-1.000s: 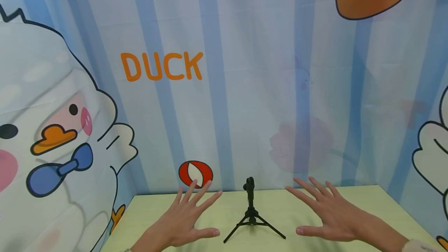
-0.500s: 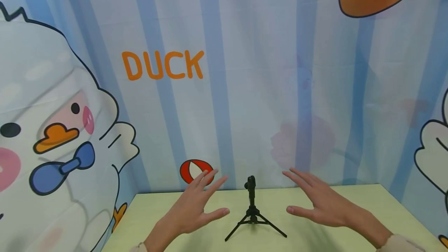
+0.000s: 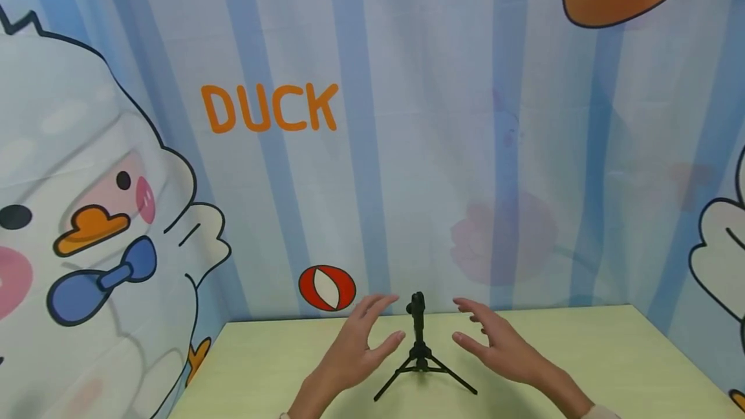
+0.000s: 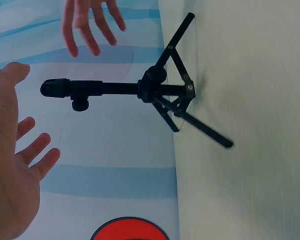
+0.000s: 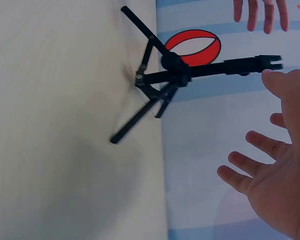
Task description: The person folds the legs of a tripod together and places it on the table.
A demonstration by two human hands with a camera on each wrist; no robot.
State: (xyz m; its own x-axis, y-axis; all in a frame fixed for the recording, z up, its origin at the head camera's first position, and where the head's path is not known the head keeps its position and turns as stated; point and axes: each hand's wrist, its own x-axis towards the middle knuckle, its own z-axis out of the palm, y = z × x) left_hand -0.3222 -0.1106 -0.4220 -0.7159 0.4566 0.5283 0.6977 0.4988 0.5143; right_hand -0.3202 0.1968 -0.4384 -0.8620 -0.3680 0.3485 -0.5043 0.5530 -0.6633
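A small black tripod [image 3: 419,351] stands upright on the pale yellow table [image 3: 279,354], its legs spread and its short post topped by a clip-like head. To its left, my left hand [image 3: 355,348] hovers above the table with thumb and fingers apart, holding nothing. My right hand [image 3: 503,348] is on the other side, fingers loosely bent toward the post and also holding nothing. Both wrist views show a gap between palm and post. In the left wrist view the tripod [image 4: 120,88] has a knob below its head; a forked top shows on the tripod [image 5: 225,67] in the right wrist view.
Behind the table's back edge hangs a blue striped curtain [image 3: 407,147] printed with the word DUCK, a red and white ball and a large white duck [image 3: 75,147] at the left.
Both hands have moved inward toward the tripod from either side, and their spread fingers have drawn in and bent. The tripod stays in place.
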